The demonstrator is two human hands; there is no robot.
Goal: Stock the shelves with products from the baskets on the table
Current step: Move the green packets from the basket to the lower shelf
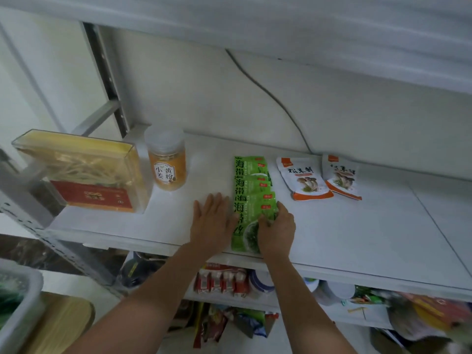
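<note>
Several green seaweed packets [249, 190] lie overlapped in a row running front to back on the white shelf [344, 226]. My right hand [277, 228] rests on the nearest packet at the shelf's front edge, its fingers curled over the packet's right side. My left hand [213, 219] lies flat on the shelf, fingers straight, its edge against the left side of the same packets.
A clear box of yellow noodles [81, 172] and an orange-filled jar [167, 159] stand at the left. Two orange-and-white mushroom pouches [305, 178] lie to the right of the green row. Lower shelves hold packed goods [222, 279]. A white basket [18, 302] sits bottom left.
</note>
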